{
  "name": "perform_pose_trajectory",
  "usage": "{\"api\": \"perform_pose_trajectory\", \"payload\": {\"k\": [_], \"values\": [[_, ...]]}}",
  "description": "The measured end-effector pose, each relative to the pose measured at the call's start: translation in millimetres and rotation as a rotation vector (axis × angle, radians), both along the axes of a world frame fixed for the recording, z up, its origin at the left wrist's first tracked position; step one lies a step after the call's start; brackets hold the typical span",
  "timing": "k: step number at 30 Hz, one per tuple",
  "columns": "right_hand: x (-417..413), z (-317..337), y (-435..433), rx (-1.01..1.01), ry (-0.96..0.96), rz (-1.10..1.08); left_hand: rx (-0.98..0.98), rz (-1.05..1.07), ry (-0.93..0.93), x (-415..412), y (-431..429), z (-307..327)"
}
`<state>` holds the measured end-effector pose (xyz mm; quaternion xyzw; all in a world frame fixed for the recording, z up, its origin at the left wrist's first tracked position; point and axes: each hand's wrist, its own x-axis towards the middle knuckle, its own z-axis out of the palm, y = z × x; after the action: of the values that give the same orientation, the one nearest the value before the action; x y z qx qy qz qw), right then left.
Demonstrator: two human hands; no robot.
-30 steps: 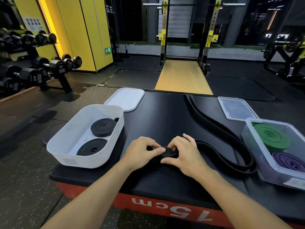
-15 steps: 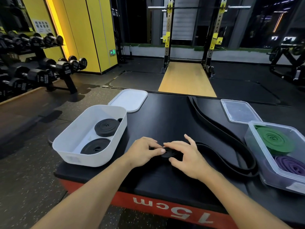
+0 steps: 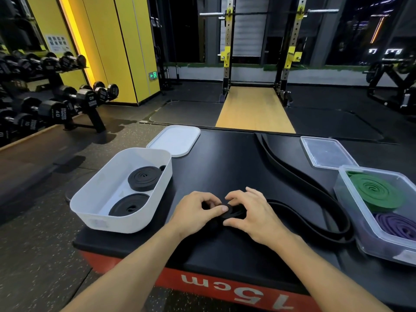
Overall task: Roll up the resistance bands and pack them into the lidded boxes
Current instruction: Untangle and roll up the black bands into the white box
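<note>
both hands (image 3: 198,210) curled, pinching band coil (image 3: 231,211)

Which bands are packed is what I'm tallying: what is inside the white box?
The white box holds two rolled black bands: a far roll and a near roll, its front edge covered by the wall. A small dark thing beside the far roll is mostly hidden.
</note>
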<state>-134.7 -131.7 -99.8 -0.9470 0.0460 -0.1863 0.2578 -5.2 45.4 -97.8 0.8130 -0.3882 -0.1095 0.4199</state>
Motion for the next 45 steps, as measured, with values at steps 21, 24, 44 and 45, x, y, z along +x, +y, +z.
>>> {"api": "perform_pose_trajectory", "payload": {"k": [21, 24, 44, 45], "values": [[-2, -1, -2, -0.056, -0.057, 0.046, -0.125, 0.013, 0.069, 0, -1, -5], [3, -2, 1, -0.076, -0.083, 0.057, -0.127, -0.016, 0.045, 1, -1, -5], [5, 19, 8, -0.321, 0.063, -0.048, 0.002, 0.068, -0.004, 2, -9, -3], [5, 21, 9, -0.288, 0.089, -0.043, -0.003, 0.066, 0.01, 1, -10, -2]]}}
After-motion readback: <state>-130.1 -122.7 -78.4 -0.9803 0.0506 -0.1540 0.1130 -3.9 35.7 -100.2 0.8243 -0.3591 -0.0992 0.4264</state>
